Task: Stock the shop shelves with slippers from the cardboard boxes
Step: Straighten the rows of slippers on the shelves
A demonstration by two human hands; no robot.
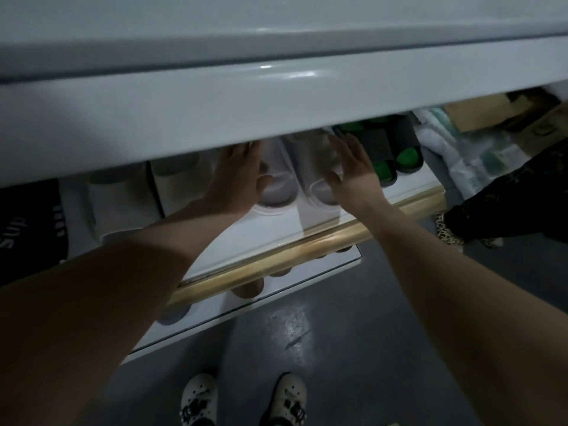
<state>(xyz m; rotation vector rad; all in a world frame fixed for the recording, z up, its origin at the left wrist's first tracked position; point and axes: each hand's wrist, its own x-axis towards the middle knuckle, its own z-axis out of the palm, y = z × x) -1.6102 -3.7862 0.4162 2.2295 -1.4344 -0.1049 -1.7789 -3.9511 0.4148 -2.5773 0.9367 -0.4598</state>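
A pair of pale grey slippers (293, 182) lies side by side on a white shelf (270, 229) with a gold front rail. My left hand (238, 176) lies flat against the left slipper's outer side, fingers straight. My right hand (353, 170) is held flat along the right slipper's outer side, fingers straight; its contact is unclear. The fingertips of both hands and the slippers' far ends are hidden under the shelf above (276, 96).
Black slippers with green insoles (390, 155) sit right of the pale pair; white and grey slippers (123, 198) and a black one (27, 226) to the left. Bagged goods (470, 155) and cardboard boxes (479, 112) lie on the floor at right, beside another person's leg (507, 198).
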